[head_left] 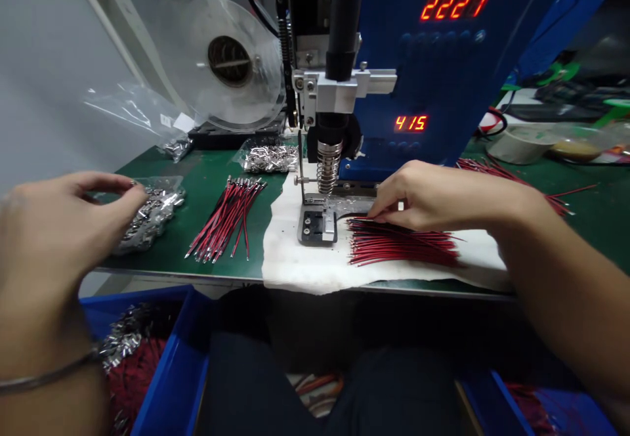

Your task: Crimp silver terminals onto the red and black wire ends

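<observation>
My left hand is at the left, over a clear bag of small metal connectors. Its thumb and forefinger are pinched together, with a tiny glint between the tips that is too small to name. My right hand pinches a dark wire, whose end points left at the small black fixture under the soldering head. Just below those fingers, a bundle of red and black wires lies on white paper.
Wires with metal ends lie on the green table. Behind them sit another bag of connectors and a clear spool. A blue machine with red digits stands at the back. Below the table edge is a blue bin.
</observation>
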Action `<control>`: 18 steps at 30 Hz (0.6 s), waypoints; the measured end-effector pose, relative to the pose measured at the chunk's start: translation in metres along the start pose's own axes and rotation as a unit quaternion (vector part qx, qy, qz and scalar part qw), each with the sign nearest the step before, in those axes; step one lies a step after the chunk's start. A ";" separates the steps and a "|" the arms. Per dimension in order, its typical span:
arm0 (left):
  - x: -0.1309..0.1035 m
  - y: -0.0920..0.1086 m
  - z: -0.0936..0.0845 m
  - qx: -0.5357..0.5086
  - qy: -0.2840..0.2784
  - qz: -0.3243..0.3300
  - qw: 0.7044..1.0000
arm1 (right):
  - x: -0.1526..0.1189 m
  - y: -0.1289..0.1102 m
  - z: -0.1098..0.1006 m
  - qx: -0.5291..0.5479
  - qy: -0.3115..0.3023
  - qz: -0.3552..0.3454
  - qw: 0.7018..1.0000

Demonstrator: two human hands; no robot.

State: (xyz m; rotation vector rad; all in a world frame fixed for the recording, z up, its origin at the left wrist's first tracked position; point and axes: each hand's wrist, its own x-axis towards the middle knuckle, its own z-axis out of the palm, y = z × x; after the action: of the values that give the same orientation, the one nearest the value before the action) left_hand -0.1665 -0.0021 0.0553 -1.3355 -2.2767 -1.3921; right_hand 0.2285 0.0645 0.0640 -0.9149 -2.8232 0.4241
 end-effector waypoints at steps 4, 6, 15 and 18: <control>-0.057 0.045 0.016 -0.104 -0.053 0.068 0.991 | 0.002 -0.009 -0.004 -0.015 -0.008 0.001 1.000; -0.083 0.066 0.028 -0.247 -0.121 0.021 0.961 | 0.004 -0.013 -0.006 -0.014 -0.008 0.005 1.000; -0.117 0.102 0.076 -0.515 -0.251 -0.158 0.805 | 0.014 -0.024 0.006 0.099 0.022 0.029 0.994; -0.121 0.105 0.082 -0.522 -0.273 -0.186 0.787 | 0.018 -0.026 0.013 0.119 0.038 0.028 0.992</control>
State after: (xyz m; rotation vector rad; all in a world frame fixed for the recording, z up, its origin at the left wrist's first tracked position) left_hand 0.0083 0.0062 0.0121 -1.7508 -2.1352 -3.0418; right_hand 0.1973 0.0522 0.0602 -0.9409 -2.6118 0.6999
